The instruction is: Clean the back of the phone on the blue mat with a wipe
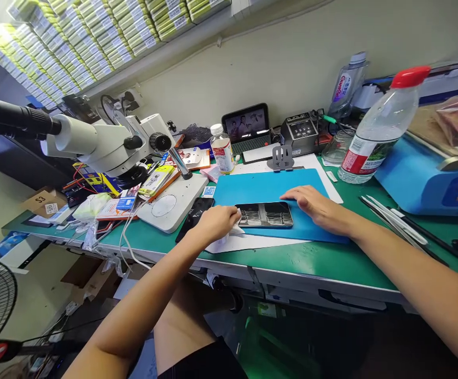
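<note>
A smartphone (266,215) lies face up on a blue mat (268,184), its dark screen reflecting pale stripes. At the phone's left end, my left hand (220,222) is closed on a white wipe (237,228), part of which sticks out below the fingers. My right hand (318,209) rests at the phone's right, fingers stretched out and holding nothing, the fingertips near its upper right corner. Partly behind my left forearm, a second dark phone (195,215) lies beside the mat.
On the left stands a microscope (95,145) on a white base (173,202). Behind the mat are a drink bottle (222,150) and a tablet showing video (247,126). At right are a red-capped bottle (382,131), tweezers (395,226) and a blue machine (418,179).
</note>
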`<state>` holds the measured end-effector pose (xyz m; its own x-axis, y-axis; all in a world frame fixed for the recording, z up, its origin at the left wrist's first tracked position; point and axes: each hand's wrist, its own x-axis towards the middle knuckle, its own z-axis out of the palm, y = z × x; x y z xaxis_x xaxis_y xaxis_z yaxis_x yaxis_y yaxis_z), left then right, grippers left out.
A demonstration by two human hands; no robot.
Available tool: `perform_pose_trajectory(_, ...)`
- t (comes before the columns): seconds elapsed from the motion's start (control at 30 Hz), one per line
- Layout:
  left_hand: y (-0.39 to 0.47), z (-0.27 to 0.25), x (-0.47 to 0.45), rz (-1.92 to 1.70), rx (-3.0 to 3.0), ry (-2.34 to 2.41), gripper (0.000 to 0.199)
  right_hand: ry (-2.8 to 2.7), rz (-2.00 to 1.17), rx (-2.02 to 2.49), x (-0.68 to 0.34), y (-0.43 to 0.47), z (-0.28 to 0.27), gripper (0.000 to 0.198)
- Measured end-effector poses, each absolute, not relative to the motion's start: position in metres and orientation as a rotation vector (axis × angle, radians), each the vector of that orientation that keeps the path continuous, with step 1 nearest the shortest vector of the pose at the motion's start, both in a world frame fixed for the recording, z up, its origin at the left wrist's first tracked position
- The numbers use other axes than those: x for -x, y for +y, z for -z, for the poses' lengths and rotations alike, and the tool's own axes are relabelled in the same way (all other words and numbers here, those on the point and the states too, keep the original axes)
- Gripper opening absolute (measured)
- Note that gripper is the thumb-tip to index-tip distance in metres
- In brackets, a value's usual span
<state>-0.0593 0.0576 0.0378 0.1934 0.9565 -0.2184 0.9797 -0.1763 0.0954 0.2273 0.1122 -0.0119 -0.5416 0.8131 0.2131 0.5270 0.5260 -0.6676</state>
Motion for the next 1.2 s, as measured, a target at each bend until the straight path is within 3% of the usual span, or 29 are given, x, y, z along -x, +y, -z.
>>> perform_pose_trajectory(0.33, 0.052, -0.038, 0.057, 0.204, -2.27, 1.956, 0.035, -2.276, -0.739, 1.057, -0.23, 0.117, 0.017, 0.082)
perform_pose_trajectory(1.2, 0.076, -0.035, 0.021, 0.374, -2.395, 1.969, 0.038, -2.318, -0.757, 1.086, -0.227, 0.112, 0.006, 0.096)
